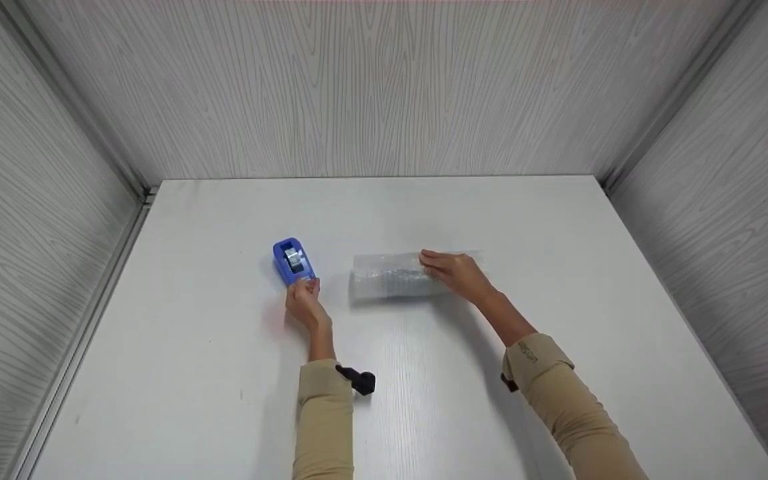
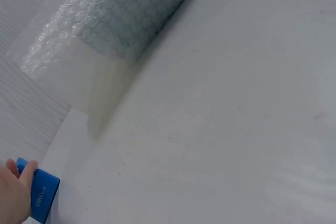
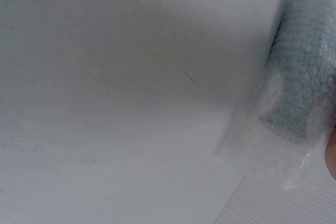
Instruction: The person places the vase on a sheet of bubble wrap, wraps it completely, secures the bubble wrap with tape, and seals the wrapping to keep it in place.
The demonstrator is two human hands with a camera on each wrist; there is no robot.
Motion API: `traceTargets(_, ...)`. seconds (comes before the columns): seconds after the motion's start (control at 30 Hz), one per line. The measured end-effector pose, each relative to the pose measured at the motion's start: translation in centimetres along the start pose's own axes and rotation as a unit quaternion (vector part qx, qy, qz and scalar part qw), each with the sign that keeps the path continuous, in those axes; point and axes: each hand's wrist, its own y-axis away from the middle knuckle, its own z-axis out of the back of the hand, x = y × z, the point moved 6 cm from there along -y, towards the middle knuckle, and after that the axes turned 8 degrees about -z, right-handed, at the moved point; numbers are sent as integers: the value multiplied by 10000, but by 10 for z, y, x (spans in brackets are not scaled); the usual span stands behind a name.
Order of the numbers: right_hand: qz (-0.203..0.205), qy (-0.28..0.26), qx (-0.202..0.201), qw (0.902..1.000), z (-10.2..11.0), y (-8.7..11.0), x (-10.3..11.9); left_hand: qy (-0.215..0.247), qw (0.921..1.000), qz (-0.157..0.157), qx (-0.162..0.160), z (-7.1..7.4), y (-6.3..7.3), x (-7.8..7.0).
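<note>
A blue tape dispenser [image 1: 295, 261] with a roll of clear tape stands left of centre on the white table. My left hand [image 1: 305, 301] grips its near end with bent fingers; the left wrist view shows the fingers [image 2: 27, 174] against the dispenser's blue side. To the right lies a roll of clear bubble wrap [image 1: 384, 283] around a pale greenish-grey object, whose kind the wrap hides. My right hand [image 1: 462, 272] holds this bundle near its right end, fingers over its upper side. Only a bit of that hand shows in the right wrist view.
The white table [image 1: 224, 400] carries both things. Grey wood-grained panels, such as the back panel [image 1: 384, 87], enclose it at the back and on both sides. A black wrist camera [image 1: 361, 382] sits at the left cuff.
</note>
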Motion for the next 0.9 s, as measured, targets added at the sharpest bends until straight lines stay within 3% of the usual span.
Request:
traceTargets(0.17, -31, -7, -9, 10000, 0, 1, -1, -81, 9995, 252, -185, 11, 5, 2)
traceTargets(0.27, -68, -82, 33, 9999, 0, 2, -2, -547, 9971, 506, -150, 19, 10, 4)
traceTargets(0.43, 0, -181, -31, 9998, 1, 2, -1, -1366, 9864, 842, 346, 27, 17, 3)
traceTargets(0.53, 88, -106, -119, 9998, 1, 1, -1, -1598, 9795, 1019, 688, 32, 19, 0)
traceTargets(0.7, 153, -59, -179, 9997, 1, 2, -1, -1758, 9721, 1228, 948, 42, 20, -3)
traceTargets(0.8, 86, -117, -190, 9997, 1, 2, -1, -2212, 9608, 1228, 1130, 46, 20, -4)
traceTargets(0.9, 41, -168, -149, 9997, 0, 1, -2, -3079, 9397, 1017, 1084, 49, 17, -7)
